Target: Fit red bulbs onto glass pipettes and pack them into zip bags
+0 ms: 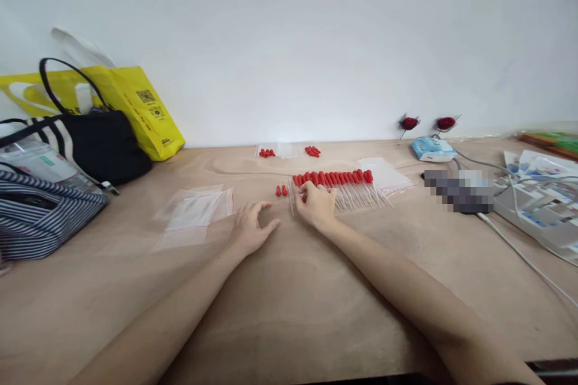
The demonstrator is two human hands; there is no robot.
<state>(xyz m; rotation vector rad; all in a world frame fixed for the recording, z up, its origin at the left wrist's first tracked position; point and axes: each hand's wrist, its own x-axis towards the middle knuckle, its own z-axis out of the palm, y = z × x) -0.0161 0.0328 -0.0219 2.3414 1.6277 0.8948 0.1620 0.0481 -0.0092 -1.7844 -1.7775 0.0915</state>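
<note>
A row of glass droppers (356, 194) with red rubber bulbs lies side by side on the wooden table, the bulbs pointing away from me. At the left end of this row my right hand (316, 203) is closed, its fingertips pinching a dropper beside a red bulb; the fingers partly hide it. My left hand (253, 225) rests just above the table to the left, fingers loosely curved and apart, holding nothing. Between the hands and a little farther back stand two loose red bulbs (281, 190). Left of my left hand lie clear zip bags (194, 213) with red seal lines.
Small bags with red bulbs (266, 153) lie near the wall, and more bags (383, 174) right of the row. A yellow bag (153, 120), black bag (108, 144) and striped pouch (45, 210) stand left. To the right are a tissue pack (433, 149) and white cables (528, 258).
</note>
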